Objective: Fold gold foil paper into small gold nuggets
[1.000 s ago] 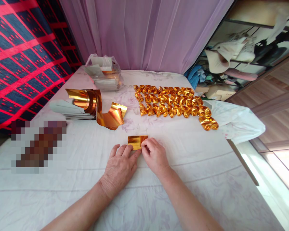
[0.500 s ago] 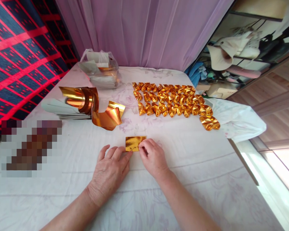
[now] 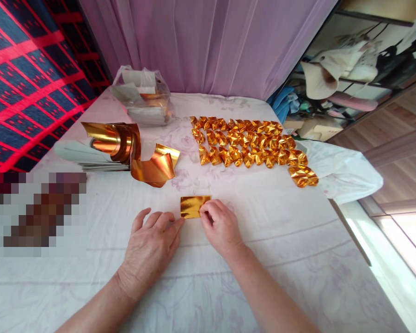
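a white sheet [image 3: 263, 259] covers the whole surface, with a purple curtain [image 3: 208, 46] hanging behind it and a red and blue checked cloth [image 3: 24, 74] up on the left. on the far middle of the sheet sit rows of folded gold pieces [image 3: 249, 143], packed side by side, the last few trailing off to the right. left of them lies a grey paper stack [image 3: 83, 155] with curled gold foil [image 3: 138, 155] on top and spilling toward the middle. behind that, a clear bag [image 3: 143, 97] with more paper in it. a blurred patch sits at the left edge.

now the hands, close in at centre. the left hand [image 3: 149, 245] lies flat on the sheet, palm down, fingers spread, fingertips just reaching the near left corner of the gold slip [image 3: 193, 206]. the right hand [image 3: 220, 226] is curled, thumb and forefinger pinching the slip's right end. the slip itself lies flat on the sheet, a small gold rectangle just beyond both hands, well short of the folded rows.
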`<act>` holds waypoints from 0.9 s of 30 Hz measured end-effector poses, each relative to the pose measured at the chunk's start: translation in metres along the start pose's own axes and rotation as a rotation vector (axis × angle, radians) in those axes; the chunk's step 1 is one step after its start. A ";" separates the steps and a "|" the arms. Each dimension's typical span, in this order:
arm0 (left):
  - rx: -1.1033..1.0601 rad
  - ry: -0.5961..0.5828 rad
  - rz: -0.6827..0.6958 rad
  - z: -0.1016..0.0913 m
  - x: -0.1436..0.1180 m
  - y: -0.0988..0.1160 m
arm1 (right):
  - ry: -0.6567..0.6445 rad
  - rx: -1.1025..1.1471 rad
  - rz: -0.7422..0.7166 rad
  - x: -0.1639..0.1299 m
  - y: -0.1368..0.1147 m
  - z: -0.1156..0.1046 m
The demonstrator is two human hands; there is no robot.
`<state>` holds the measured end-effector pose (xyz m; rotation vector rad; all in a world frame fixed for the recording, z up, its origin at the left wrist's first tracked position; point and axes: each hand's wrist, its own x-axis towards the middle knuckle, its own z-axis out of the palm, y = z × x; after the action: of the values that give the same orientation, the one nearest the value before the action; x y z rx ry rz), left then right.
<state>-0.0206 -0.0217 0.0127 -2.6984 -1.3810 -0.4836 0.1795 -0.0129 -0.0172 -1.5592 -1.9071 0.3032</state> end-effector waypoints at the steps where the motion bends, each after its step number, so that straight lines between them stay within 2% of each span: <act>1: -0.002 0.001 -0.001 0.000 0.000 -0.001 | 0.001 0.000 -0.001 0.000 0.000 0.000; 10: 0.008 0.011 0.007 -0.002 0.001 -0.002 | 0.009 -0.037 0.018 0.000 -0.006 0.000; 18: 0.059 0.038 0.039 -0.001 0.003 0.001 | 0.004 -0.212 0.093 0.004 -0.022 0.006; 27: 0.032 0.012 0.014 -0.002 0.004 0.000 | -0.033 -0.046 0.093 0.003 -0.011 0.002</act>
<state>-0.0191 -0.0187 0.0163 -2.6737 -1.3544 -0.4721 0.1691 -0.0130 -0.0114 -1.6857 -1.8818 0.3292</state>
